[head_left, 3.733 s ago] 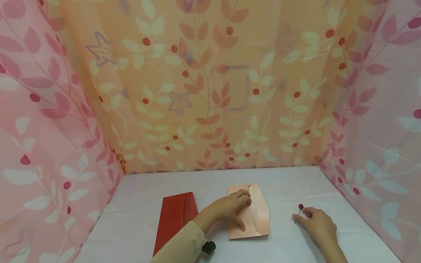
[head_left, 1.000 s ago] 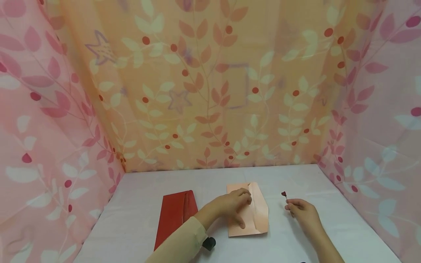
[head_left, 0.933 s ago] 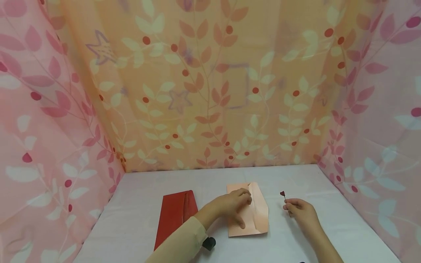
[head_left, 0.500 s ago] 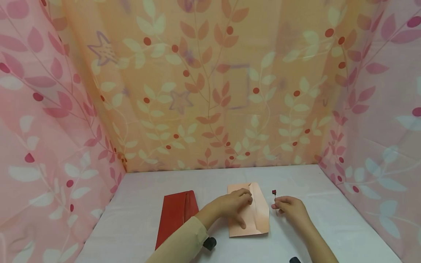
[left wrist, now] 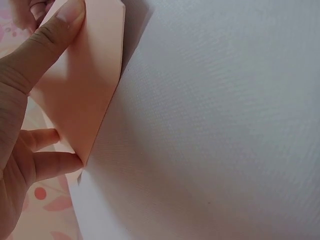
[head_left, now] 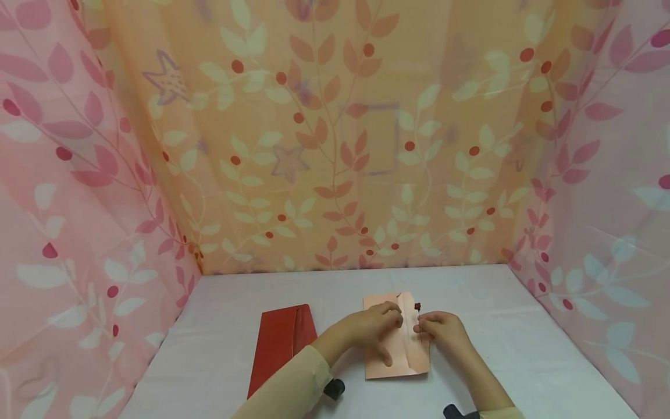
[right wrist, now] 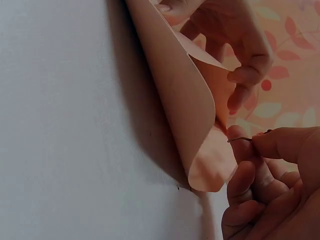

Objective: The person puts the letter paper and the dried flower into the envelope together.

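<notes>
A pale pink envelope (head_left: 399, 352) lies on the white table, its flap side facing right. My left hand (head_left: 373, 331) rests on it with thumb and fingers spread; the left wrist view shows the thumb pressing the paper. Between thumb and fingertips, my right hand (head_left: 444, 329) pinches the thin dark stem of a small red flower (head_left: 417, 306). This flower is over the envelope's flap edge. In the right wrist view the envelope (right wrist: 172, 95) gapes at its mouth, with the stem (right wrist: 241, 139) close by. Whether stem and paper touch, I cannot tell.
A red envelope (head_left: 276, 349) lies to the left, partly behind the left sleeve (head_left: 293, 381). Black wrist devices are on the left wrist (head_left: 335, 389) and the right wrist (head_left: 452, 412). Patterned curtains (head_left: 335, 145) enclose the white table (head_left: 225, 326) at the back and both sides.
My right hand has carried the flower leftward, from the table right of the pink envelope to above its flap. My left hand has stayed in place on the envelope.
</notes>
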The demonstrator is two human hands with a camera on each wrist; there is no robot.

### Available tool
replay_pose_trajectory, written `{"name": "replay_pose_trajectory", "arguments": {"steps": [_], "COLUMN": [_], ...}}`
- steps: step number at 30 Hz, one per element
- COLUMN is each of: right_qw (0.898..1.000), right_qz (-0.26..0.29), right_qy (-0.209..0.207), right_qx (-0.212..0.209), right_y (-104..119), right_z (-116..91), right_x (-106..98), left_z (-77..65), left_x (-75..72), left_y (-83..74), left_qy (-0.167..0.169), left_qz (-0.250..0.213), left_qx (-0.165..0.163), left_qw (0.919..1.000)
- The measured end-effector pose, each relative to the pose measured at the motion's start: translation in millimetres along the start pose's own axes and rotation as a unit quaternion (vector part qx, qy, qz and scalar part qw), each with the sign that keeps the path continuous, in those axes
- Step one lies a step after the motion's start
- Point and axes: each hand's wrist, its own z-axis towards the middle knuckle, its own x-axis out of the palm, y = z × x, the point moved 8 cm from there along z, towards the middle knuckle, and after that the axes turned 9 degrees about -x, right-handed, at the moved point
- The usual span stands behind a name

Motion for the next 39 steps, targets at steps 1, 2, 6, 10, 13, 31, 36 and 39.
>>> {"name": "replay_pose_trajectory", "arguments": {"steps": [1,2,6,10,13,31,36,39], "right_qw": [1.000,1.000,1.000,1.000,1.000,1.000,0.999,1.000], "right_qz": [0.002,0.007,0.014,0.014,0.015,0.008,0.014,0.010], "right_qy": [0.001,0.001,0.003,-0.003,0.000,-0.003,0.000,0.002], "right_qx": [0.001,0.002,0.007,0.009,0.010,0.026,0.029,0.027], "right_y": [0,0,4,8,9,8,8,10], "right_z": [1,1,2,1,1,-4,-4,-3], "right_x": [3,6,16,20,25,43,46,47], "left_z": [-0.2,-0.2,-1.0,-1.7,-2.4,-6.8,-8.7,-9.2], "left_x": [0.5,1.0,1.4,0.0,-0.5,-2.4,-2.7,-4.8], "left_y": [0.4,0.5,1.0,0.7,1.2,-0.9,-0.7,-0.5], "left_qy": [0.000,0.000,-0.002,-0.008,-0.010,-0.026,-0.029,-0.035], "left_qz": [-0.001,-0.001,-0.003,-0.004,-0.008,-0.028,-0.030,-0.024], "left_qx": [0.000,0.000,0.001,0.003,0.001,0.014,0.017,0.017], "left_qw": [1.0000,1.0000,1.0000,1.0000,0.9999,0.9992,0.9990,0.9989]}}
